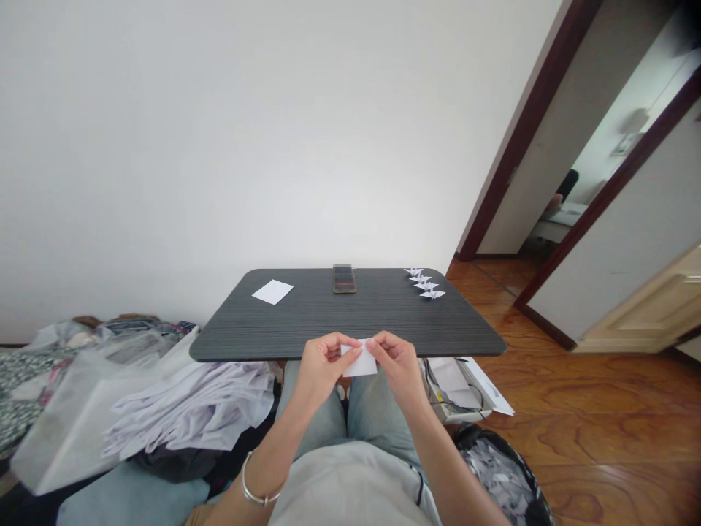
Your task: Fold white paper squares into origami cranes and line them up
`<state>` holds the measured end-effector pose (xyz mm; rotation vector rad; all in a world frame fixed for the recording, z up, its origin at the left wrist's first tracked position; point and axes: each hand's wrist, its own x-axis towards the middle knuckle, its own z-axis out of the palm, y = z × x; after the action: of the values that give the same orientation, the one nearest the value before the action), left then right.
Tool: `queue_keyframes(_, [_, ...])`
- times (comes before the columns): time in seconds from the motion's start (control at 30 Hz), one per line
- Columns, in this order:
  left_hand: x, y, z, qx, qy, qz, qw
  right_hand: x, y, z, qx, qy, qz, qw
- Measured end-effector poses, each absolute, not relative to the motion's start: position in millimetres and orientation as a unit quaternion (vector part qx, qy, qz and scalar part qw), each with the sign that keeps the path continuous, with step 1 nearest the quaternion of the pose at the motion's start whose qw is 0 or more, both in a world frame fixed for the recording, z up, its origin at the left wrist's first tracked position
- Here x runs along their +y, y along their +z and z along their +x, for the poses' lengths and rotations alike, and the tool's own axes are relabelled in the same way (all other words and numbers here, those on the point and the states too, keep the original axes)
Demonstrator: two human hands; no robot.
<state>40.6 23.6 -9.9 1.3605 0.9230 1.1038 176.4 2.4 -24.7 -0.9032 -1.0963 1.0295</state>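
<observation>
A small piece of white paper hangs just in front of the table's near edge, pinched along its top by both hands. My left hand grips its upper left side between thumb and forefinger. On the upper right side, my right hand does the same, the two thumbs close together. The paper looks folded, though its layers are too small to make out. Several folded white paper cranes stand in a row at the right of the dark table. A white sheet of paper lies flat at the left.
A phone rests at the table's far middle, by the wall. Piled clothes lie at the left. Below the table at right are a box with papers and cables and a black bag filled with scraps.
</observation>
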Motion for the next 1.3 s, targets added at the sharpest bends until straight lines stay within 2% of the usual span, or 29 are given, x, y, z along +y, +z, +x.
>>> queue_keyframes(1.07, [24.6, -12.0, 40.3, 0.372, 0.444, 0.567, 0.585, 3.6, -24.7, 181.9, -0.461, 0.467, -0.394, 0.643])
queue_keyframes(1.3, [24.1, -8.6, 41.7, 0.368, 0.456, 0.542, 0.602, 2.0, -26.7, 181.2, -0.480, 0.481, -0.392, 0.620])
